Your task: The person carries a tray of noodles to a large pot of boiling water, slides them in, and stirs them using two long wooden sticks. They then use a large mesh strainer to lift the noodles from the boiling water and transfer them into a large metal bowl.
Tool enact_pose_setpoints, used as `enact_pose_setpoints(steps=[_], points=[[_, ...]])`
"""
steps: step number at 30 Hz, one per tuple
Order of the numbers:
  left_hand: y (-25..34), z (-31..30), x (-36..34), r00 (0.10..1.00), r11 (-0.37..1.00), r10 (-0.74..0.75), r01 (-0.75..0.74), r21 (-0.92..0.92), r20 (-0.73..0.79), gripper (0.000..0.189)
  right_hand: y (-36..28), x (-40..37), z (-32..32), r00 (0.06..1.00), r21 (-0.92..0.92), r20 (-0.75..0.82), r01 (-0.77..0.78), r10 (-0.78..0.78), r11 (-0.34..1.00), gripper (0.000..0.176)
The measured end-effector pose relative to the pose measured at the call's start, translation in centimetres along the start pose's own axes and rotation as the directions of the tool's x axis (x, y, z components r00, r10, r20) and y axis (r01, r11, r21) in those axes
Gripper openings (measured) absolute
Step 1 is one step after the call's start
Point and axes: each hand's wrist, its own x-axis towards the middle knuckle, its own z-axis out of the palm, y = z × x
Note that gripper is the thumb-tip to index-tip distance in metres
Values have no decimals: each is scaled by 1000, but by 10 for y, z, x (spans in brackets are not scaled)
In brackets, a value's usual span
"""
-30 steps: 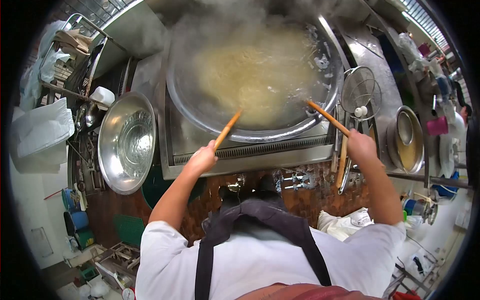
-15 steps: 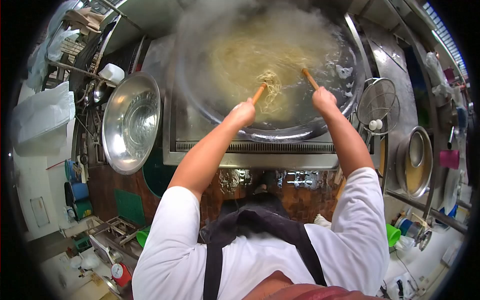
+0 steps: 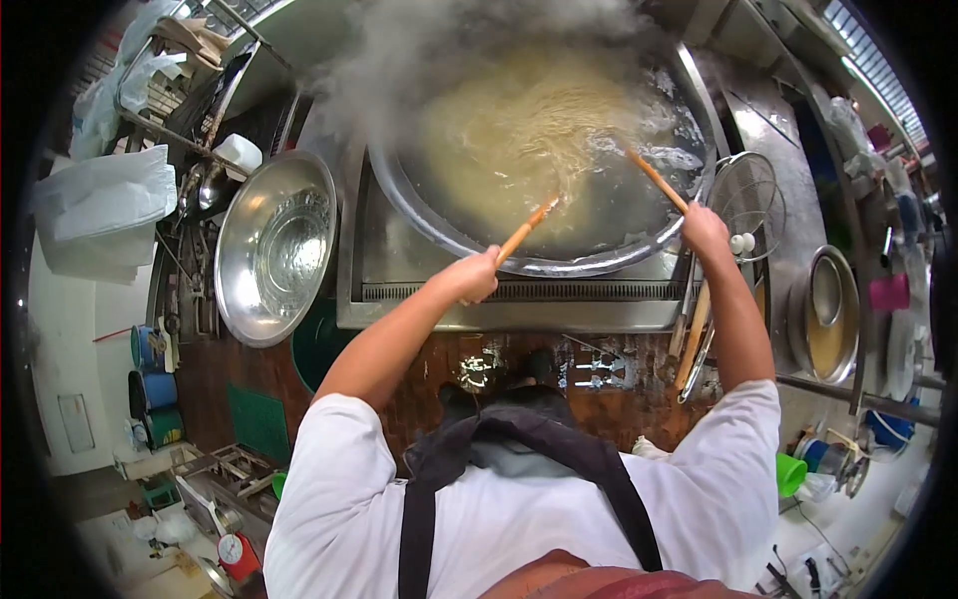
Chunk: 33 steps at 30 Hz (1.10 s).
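My left hand (image 3: 476, 278) is closed around a wooden stick (image 3: 523, 229), just in front of the rim of a huge round pot (image 3: 559, 268). The stick's far end dips into cloudy, steaming liquid. My right hand (image 3: 706, 232), over the right side of the rim, grips a second wooden stick (image 3: 659, 183) whose tip also reaches the liquid. Pale noodles (image 3: 564, 125) swirl in the pot, some close to the left stick's tip. Steam hides the pot's far left edge.
A shiny metal basin (image 3: 276, 250) stands left of the stove. At the right are a wire strainer (image 3: 750, 200), long wooden handles (image 3: 695, 339) and nested metal bowls (image 3: 826, 317). The brown floor (image 3: 639, 389) looks wet.
Both hands have moved closer to my body and farther apart, taking the sticks with them. Noodles that hung around the left stick's tip now lie lower in the liquid.
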Motion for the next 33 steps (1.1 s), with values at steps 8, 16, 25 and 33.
enact_pose_setpoints(steps=[8, 16, 25, 33], points=[[-22, 27, -24, 985, 987, 162, -162, -12, 52, 56, 40, -132, -21, 982, 67, 103, -164, 157, 984, 35], [-108, -32, -84, 997, 997, 77, -76, 22, -4, 51, 25, -262, -41, 984, 105, -10, -175, 177, 979, 32], [-337, -45, -262, 984, 974, -177, 176, -139, 9, 22, -40, -237, 77, 991, 350, 129, -81, 38, 933, 26], [-404, 44, -325, 988, 744, -134, 52, -666, -71, 23, -231, -168, 159, 988, 417, 56, 105, -141, 903, 39]])
